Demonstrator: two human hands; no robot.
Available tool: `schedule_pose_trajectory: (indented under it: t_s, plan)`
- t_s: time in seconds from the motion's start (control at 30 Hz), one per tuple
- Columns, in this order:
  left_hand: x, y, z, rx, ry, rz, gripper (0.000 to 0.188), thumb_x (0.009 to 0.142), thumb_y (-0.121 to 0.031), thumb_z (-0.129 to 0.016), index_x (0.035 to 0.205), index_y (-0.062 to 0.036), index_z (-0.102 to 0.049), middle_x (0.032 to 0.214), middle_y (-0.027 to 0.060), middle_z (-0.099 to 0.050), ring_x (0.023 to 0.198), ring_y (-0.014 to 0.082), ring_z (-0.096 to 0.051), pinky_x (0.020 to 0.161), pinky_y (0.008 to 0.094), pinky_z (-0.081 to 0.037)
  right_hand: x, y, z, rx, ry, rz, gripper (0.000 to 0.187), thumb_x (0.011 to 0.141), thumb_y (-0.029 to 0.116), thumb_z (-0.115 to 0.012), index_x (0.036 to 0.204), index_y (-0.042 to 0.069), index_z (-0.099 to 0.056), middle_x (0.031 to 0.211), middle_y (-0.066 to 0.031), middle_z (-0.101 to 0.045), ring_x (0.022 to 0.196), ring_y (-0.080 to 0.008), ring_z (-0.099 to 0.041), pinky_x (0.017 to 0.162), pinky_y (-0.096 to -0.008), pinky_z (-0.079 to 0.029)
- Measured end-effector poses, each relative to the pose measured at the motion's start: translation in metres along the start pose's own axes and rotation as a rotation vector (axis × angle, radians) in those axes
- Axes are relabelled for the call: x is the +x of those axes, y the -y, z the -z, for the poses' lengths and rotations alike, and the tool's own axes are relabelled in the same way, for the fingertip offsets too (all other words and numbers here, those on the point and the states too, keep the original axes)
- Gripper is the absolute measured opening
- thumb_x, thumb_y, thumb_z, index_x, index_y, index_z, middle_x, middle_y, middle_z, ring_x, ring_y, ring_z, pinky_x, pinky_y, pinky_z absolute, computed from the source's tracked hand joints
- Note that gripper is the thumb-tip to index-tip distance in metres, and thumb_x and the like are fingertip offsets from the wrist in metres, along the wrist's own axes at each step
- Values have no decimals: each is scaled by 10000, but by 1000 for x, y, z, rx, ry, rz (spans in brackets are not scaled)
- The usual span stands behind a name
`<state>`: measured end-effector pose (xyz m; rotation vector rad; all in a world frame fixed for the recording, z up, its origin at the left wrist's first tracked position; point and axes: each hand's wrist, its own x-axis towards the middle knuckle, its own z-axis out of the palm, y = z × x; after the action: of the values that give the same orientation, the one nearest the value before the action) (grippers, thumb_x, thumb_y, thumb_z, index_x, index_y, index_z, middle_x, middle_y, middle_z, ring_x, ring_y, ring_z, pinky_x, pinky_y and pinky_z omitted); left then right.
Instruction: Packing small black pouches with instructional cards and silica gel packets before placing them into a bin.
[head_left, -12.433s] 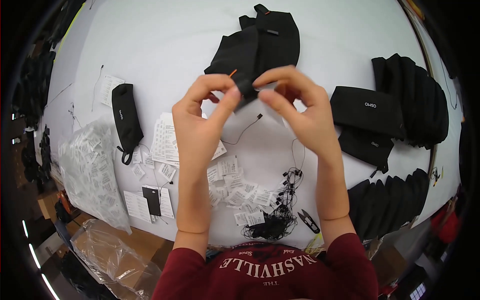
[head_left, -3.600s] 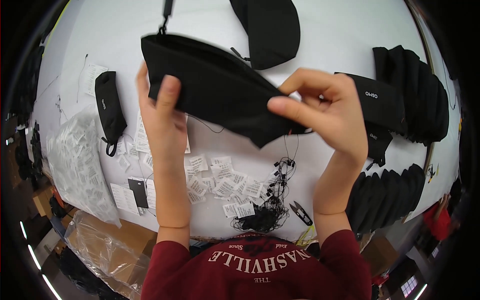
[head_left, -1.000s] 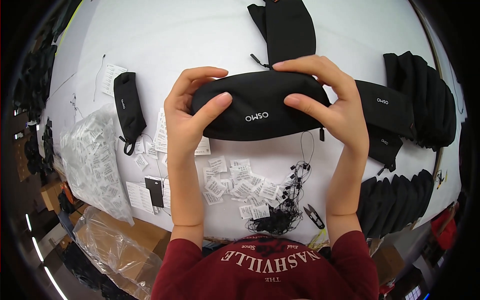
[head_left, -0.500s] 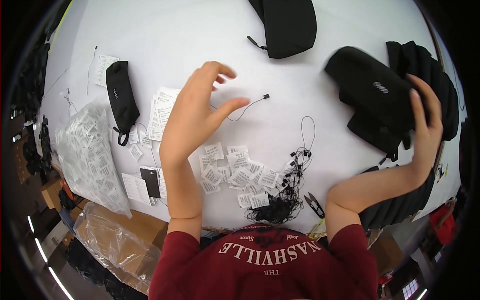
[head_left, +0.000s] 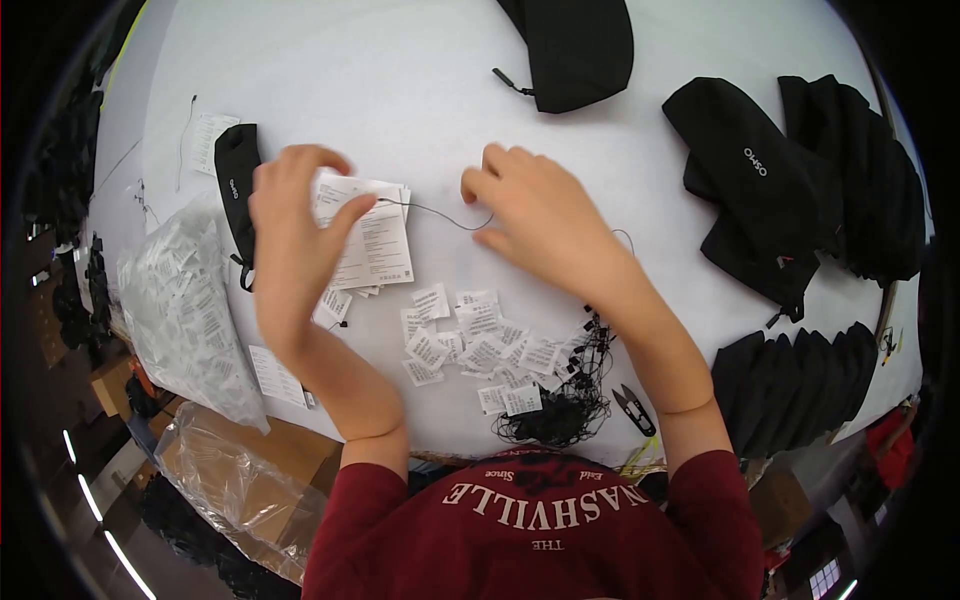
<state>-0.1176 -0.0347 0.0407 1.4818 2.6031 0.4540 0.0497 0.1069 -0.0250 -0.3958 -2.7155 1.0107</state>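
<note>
My left hand point(head_left: 290, 225) hovers over the left side of a stack of white printed sheets point(head_left: 380, 245), its thumb and fingers apart. A thin black cord point(head_left: 438, 212) runs from the sheets onto the table. My right hand point(head_left: 545, 215), loosely curled with thumb and index finger apart, covers the cord's right end. Neither hand visibly grips anything. Left of my left hand lies a small black pouch point(head_left: 236, 175), partly hidden. Nearer to me are small white printed packets point(head_left: 485, 350) and a tangle of black cords point(head_left: 555, 415).
Black pouches point(head_left: 750, 160) lie piled at the right, with a row of folded ones point(head_left: 795, 390) nearer. Another black pouch point(head_left: 585, 50) is at the far side. Thread snips point(head_left: 632, 410) rest by the cords. A clear bag of packets point(head_left: 185, 300) stands at the left.
My right hand has let go of the black pouch, which now lies at the right, and has come to the middle. My left hand has shifted left, uncovering the printed sheets.
</note>
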Motion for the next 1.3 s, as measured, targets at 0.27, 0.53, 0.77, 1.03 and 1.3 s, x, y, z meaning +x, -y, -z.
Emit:
schedule_pose_trajectory:
  t_s: [0.27,0.53,0.77,1.03,1.3]
  plan:
    - [-11,45,9,56,390,625,536,552,-344,-861,870,-32,-562,848,68,-565,909,232,-468,817,316,-352,-8,-27,35,-298,171,-133,120,719,85,-669,746,35,-565,829,-83,-567,792,-264,-564,698,-373,-450]
    - [-14,74,-2,-158,284,597,428,629,-220,-823,868,-5,-540,782,68,-588,678,134,-534,617,268,-436,0,-10,42,-80,116,-88,215,699,72,-694,863,61,-555,810,-62,-514,811,-238,-571,701,-336,-446]
    - [-14,70,-1,-227,102,500,323,716,-116,-750,892,-3,-503,741,48,-530,662,135,-476,616,271,-430,-1,0,26,-215,273,-155,127,710,55,-674,726,42,-548,777,-65,-554,797,-235,-579,691,-331,-455]
    - [-11,15,17,-790,-164,337,102,875,-88,-539,887,-25,-459,745,0,-486,705,59,-432,618,214,-365,11,13,41,646,78,-265,94,810,93,-658,789,26,-595,660,-8,-558,549,-105,-509,537,-260,-410]
    - [-1,-33,-2,-1193,-11,101,290,829,-64,-613,1047,-64,-422,888,23,-523,790,78,-457,762,201,-364,12,9,48,1073,-139,-222,96,829,111,-679,824,33,-623,542,103,-343,502,7,-270,483,-178,-213]
